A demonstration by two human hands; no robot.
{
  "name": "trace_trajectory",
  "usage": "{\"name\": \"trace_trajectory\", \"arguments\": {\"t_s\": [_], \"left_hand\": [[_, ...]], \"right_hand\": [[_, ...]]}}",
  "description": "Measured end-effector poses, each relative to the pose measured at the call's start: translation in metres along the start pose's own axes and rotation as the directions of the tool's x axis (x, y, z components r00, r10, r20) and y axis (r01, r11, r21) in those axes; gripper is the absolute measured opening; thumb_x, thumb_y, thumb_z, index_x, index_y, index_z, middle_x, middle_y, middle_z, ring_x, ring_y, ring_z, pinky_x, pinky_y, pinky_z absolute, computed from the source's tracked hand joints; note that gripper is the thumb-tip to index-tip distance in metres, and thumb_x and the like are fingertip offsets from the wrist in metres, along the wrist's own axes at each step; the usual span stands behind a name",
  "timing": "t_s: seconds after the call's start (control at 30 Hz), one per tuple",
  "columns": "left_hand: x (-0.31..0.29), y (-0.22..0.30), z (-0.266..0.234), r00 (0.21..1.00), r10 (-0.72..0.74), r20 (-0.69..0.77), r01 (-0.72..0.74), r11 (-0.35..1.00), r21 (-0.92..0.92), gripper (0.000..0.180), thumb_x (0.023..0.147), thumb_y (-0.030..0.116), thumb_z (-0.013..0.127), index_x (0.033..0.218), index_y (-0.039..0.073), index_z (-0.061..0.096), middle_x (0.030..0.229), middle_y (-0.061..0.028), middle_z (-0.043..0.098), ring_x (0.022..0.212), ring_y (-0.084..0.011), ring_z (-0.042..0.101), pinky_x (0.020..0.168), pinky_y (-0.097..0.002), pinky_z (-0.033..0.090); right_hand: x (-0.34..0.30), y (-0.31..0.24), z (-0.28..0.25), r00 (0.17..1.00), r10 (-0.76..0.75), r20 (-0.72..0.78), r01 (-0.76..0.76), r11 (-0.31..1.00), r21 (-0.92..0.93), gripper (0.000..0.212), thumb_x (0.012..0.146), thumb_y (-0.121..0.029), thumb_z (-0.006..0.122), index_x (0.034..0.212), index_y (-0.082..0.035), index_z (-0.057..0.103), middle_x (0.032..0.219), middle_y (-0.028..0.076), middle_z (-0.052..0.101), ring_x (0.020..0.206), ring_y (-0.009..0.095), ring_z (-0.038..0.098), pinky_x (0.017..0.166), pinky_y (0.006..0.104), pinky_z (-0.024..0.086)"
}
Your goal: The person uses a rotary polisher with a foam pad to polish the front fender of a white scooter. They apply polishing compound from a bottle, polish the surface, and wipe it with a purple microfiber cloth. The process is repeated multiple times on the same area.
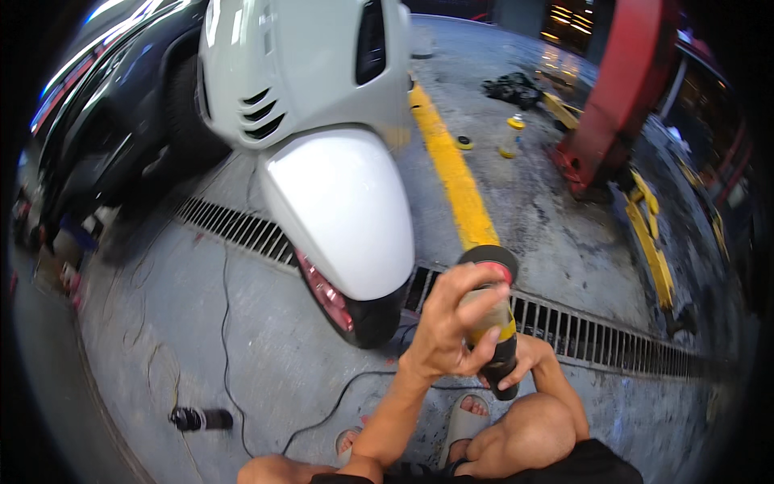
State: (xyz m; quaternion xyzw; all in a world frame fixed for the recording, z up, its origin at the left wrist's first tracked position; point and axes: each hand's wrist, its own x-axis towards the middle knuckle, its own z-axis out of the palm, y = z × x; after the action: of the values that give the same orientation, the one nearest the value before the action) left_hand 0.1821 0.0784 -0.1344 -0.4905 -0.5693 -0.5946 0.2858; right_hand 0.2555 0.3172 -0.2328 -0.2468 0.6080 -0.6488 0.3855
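Note:
Just in front of my knees I hold a black and yellow power polisher [505, 347] upright, its round black pad [493, 256] with a red centre at the top. My left hand [451, 310] is closed around the polisher's head, fingers curled just below the pad. Lower down, my right hand [526, 355] grips the black handle; part of its fingers is hidden behind the tool. To the left of the pad, a little apart from it, is a scooter's glossy white front mudguard [347, 206]. Below the mudguard show a black tyre [377, 321] and a reddish wheel rim [325, 294].
A metal drain grate [580, 332] crosses the floor behind the polisher. Black cable [228, 339] snakes over the floor near a dark cylindrical bottle [201, 419]. A yellow-topped bottle [510, 137], small round pad [464, 143] and red lift post [617, 89] stand right; a dark car [113, 121] is left.

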Motion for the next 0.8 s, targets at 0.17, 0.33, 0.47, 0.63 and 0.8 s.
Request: {"name": "trace_trajectory", "arguments": {"t_s": [0.17,0.33,0.47,0.63,0.8], "left_hand": [[0.006,0.008,-0.015,0.972,0.104,-0.209,-0.084,0.991,0.103,0.061,0.079,0.017,0.075,0.135,0.002,0.057,0.121,-0.0184,0.07,0.106,-0.037,0.069,0.098,-0.0551,0.05],[0.016,0.031,0.015,0.975,0.138,-0.172,-0.138,0.99,0.009,0.055,0.075,0.011,0.074,0.128,0.004,0.059,0.111,-0.0128,0.065,0.098,-0.0324,0.065,0.083,-0.0481,0.052],[0.019,0.033,0.014,0.983,0.146,-0.115,-0.142,0.989,0.046,0.053,0.074,0.008,0.074,0.125,0.003,0.06,0.111,-0.0122,0.065,0.094,-0.0308,0.066,0.079,-0.0455,0.052],[0.027,0.032,0.0,0.988,0.122,-0.095,-0.114,0.99,0.082,0.05,0.072,0.001,0.075,0.12,0.002,0.064,0.11,-0.0127,0.069,0.085,-0.0282,0.07,0.071,-0.0404,0.055],[0.025,0.018,-0.033,0.998,0.067,0.0,-0.065,0.975,0.21,0.049,0.075,-0.006,0.067,0.123,-0.001,0.062,0.104,-0.0178,0.073,0.083,-0.0283,0.073,0.074,-0.0397,0.059]], "right_hand": [[-0.011,0.088,-0.004,0.834,-0.081,-0.545,-0.255,0.82,-0.512,0.071,0.071,-0.024,0.092,0.132,-0.003,0.061,0.132,0.011,0.065,0.119,0.023,0.063,0.105,0.04,0.047],[-0.003,0.203,0.01,0.734,-0.092,-0.672,-0.592,0.398,-0.701,0.076,0.07,-0.025,0.092,0.136,-0.008,0.06,0.125,0.01,0.065,0.116,0.024,0.063,0.101,0.0411,0.046],[0.007,0.245,0.016,0.692,-0.174,-0.701,-0.657,0.251,-0.711,0.08,0.068,-0.027,0.093,0.139,-0.013,0.059,0.12,0.01,0.065,0.113,0.025,0.063,0.098,0.042,0.045],[0.032,0.24,0.034,0.73,-0.202,-0.652,-0.615,0.223,-0.757,0.085,0.066,-0.028,0.093,0.143,-0.018,0.057,0.113,0.009,0.065,0.109,0.027,0.063,0.093,0.0431,0.044],[0.039,0.234,0.045,0.758,-0.236,-0.608,-0.551,0.267,-0.791,0.091,0.064,-0.03,0.093,0.147,-0.023,0.056,0.106,0.008,0.065,0.106,0.028,0.063,0.089,0.0443,0.042]]}}
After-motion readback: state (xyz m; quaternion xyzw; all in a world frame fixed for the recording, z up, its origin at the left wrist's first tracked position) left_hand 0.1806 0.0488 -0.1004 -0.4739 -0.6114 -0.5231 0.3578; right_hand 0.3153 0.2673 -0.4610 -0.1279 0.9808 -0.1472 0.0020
